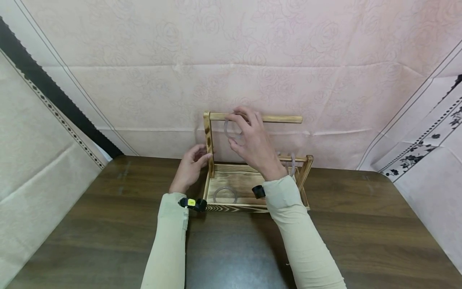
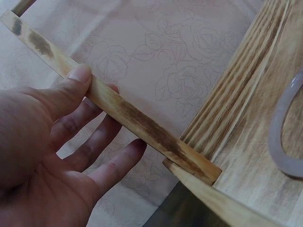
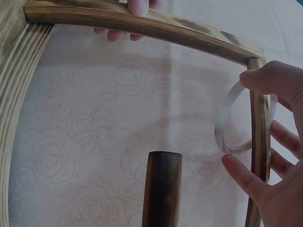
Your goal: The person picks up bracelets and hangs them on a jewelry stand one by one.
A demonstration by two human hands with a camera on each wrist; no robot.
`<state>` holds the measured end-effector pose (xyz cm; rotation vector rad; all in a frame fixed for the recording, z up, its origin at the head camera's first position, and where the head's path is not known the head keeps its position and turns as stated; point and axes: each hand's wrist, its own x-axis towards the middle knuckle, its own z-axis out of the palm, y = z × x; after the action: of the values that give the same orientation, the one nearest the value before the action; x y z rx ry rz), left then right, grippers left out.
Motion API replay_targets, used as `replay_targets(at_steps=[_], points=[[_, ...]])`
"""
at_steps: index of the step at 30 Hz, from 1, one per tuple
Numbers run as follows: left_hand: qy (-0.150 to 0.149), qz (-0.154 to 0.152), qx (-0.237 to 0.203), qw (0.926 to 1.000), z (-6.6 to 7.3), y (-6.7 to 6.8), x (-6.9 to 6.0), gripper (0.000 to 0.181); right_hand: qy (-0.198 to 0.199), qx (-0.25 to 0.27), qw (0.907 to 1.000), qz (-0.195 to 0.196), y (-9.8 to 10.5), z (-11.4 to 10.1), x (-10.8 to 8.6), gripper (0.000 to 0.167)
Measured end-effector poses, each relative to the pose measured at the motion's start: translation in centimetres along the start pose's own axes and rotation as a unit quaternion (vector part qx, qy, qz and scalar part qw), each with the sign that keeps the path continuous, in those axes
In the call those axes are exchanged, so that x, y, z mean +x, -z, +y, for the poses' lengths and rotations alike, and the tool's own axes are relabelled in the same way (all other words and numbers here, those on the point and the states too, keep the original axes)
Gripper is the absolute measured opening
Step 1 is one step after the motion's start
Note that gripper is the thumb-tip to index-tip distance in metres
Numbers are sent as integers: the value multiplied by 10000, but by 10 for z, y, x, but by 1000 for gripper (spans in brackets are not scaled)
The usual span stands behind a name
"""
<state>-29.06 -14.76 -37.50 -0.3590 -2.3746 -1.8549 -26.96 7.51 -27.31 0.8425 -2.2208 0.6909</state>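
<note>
A wooden rack has a tray base (image 1: pixel 234 208), a tall post (image 1: pixel 208 134) at its left and an upper bar (image 1: pixel 283 119) whose right end is free. My left hand (image 1: pixel 188 167) grips the post between thumb and fingers, as the left wrist view shows. With thumb and fingertips, my right hand (image 1: pixel 254 140) holds a pale translucent bangle (image 3: pixel 221 124), which encircles the upper bar near the post. A second bangle (image 2: pixel 277 142) lies flat in the tray. At least one more bangle (image 1: pixel 293 165) hangs on the lower bar (image 1: pixel 284 158) at the right.
The rack stands near the back of a dark wooden table (image 1: pixel 119 224). Directly behind it rises a pale rose-patterned cloth (image 1: pixel 144 92). The lower bar's rounded free end (image 3: pixel 163 184) points up into the right wrist view.
</note>
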Motion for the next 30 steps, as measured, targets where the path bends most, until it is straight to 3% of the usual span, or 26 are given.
replay_targets(at_steps=[13, 30], points=[[52, 2, -54, 10000, 0, -1, 0, 30, 9, 223, 9996, 171, 6, -5, -4, 55], [27, -37, -47, 10000, 1, 0, -1, 32, -154, 401, 9991, -51, 18, -17, -21, 60]])
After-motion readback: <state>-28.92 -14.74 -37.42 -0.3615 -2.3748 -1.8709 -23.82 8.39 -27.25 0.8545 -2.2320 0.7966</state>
